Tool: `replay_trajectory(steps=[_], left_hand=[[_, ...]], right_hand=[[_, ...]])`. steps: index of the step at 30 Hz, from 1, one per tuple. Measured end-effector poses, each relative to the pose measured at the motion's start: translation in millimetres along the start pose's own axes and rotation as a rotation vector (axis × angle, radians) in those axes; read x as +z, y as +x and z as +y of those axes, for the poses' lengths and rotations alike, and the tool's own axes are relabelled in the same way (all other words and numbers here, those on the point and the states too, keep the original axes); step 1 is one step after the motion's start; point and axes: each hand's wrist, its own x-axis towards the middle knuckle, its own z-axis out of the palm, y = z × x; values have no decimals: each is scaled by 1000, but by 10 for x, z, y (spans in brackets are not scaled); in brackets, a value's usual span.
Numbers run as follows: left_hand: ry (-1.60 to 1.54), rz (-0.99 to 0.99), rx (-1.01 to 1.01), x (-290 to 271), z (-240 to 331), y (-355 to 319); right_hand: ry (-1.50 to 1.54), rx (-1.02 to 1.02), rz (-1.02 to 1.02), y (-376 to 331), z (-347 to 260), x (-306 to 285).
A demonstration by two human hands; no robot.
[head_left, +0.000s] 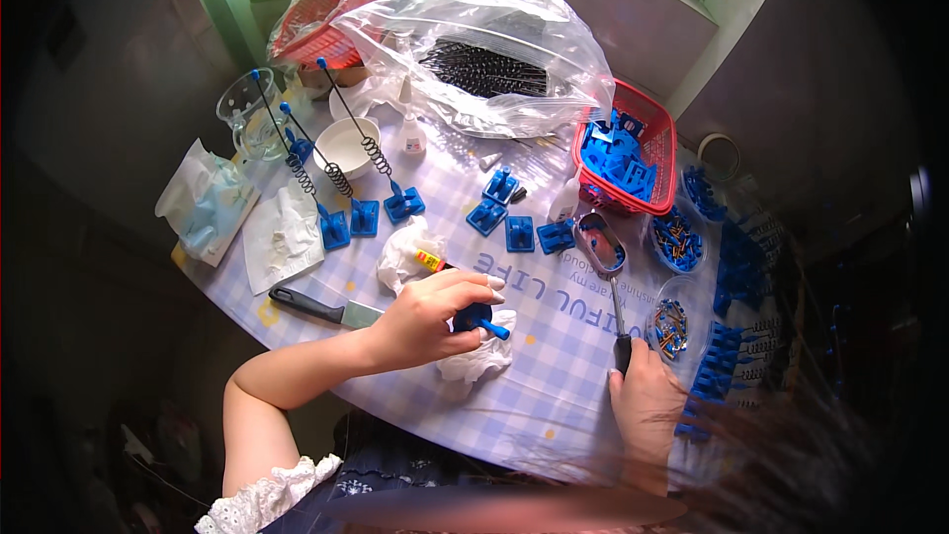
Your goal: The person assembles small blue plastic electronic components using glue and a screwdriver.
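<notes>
My left hand (435, 314) is closed around a blue plastic part (474, 317), whose narrow end sticks out past the fingers. Beside its knuckles is a yellow-and-red tube (430, 260), by a crumpled white tissue (400, 255); whether the fingers touch the tube I cannot tell. Another tissue (484, 356) lies beneath the hand. My right hand (647, 391) grips a black-handled tool (621, 351) with a slim metal shaft. That shaft reaches an oval metal-rimmed dish (601, 242) with small blue bits inside; whether the two are joined is unclear.
A knife (306, 305) lies partly behind my left forearm. Blue bases with springs (334, 227) stand far left, near a white bowl (346, 146). A red basket (672, 158) holds blue parts. Clear tubs of small pieces (677, 240) line the right. A plastic bag (494, 0) sits behind.
</notes>
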Motion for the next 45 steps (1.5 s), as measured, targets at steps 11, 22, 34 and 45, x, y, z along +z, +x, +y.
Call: replay_trajectory(steps=[11,22,34,45], left_hand=[[-1399,-83,-648,51,-83,-1],[-1319,67,-758,75,-75,10],[-976,67,-594,46,-59,-50],[-1047,-6,-704,-12,-46,-35]], right_hand=[[387,-199,400,79,-20,74],[472,-642,532,18,-38,62],[431,-693,541,27,-93,115],[466,-674,472,4,-109,76]])
